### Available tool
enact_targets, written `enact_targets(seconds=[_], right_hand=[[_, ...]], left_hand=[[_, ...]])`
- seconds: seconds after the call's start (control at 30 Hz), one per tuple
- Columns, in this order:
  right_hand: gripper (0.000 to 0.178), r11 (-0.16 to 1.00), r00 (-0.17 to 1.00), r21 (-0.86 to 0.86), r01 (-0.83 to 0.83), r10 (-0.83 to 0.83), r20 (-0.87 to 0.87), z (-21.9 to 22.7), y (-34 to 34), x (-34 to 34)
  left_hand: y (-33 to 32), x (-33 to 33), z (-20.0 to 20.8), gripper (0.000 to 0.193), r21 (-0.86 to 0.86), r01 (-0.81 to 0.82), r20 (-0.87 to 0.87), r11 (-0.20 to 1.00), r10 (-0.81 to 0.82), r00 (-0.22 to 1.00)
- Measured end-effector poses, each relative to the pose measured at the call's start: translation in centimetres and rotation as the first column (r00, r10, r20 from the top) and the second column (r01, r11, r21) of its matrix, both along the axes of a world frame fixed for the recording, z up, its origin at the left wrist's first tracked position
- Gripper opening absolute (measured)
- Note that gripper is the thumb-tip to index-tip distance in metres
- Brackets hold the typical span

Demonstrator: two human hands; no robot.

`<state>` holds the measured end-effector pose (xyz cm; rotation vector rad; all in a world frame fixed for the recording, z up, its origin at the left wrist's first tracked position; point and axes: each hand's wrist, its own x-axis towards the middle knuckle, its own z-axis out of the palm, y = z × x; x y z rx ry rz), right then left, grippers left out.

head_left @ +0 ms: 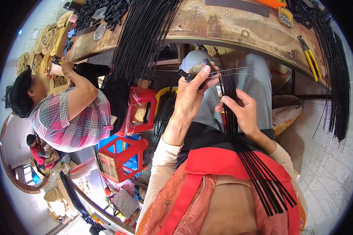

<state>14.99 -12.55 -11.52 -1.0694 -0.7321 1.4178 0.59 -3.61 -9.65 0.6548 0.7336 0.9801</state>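
In my left hand (193,87) are small black plastic pieces (185,75), pinched between thumb and fingers, with one end sticking up above the thumb. Thin wire-like rods (239,73) run out to the right from beside its fingertips, crossing the top of a bundle of thin black rods (228,84). Around the middle of that bundle, my right hand (241,109) is closed, thumb against the rods. The lower ends (268,184) of the bundle fan out over my red apron (223,161). Parts of the left fingers are hidden behind the pieces.
A worn wooden bench (231,29) crosses ahead, bearing a large heap of black rods (145,35), yellow-handled pliers (310,58) and a tray of small metal parts (285,17). Red stools (123,156) stand at the left, near a co-worker in a checked shirt (72,117).
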Motion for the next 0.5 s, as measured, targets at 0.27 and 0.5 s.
enact_targets(seconds=[0.27,0.5], right_hand=[[0.017,1.0,1.0,-0.003,-0.011,0.011,0.01,0.03,0.04,0.13],[0.017,1.0,1.0,0.0,0.004,-0.004,0.007,0.16,-0.05,0.0]], left_hand=[[-0.06,0.6,0.01,0.041,0.042,-0.032,0.018,0.999,0.032,0.999],[0.15,0.34,-0.34,0.04,0.053,-0.038,0.06,0.998,0.035,0.998]])
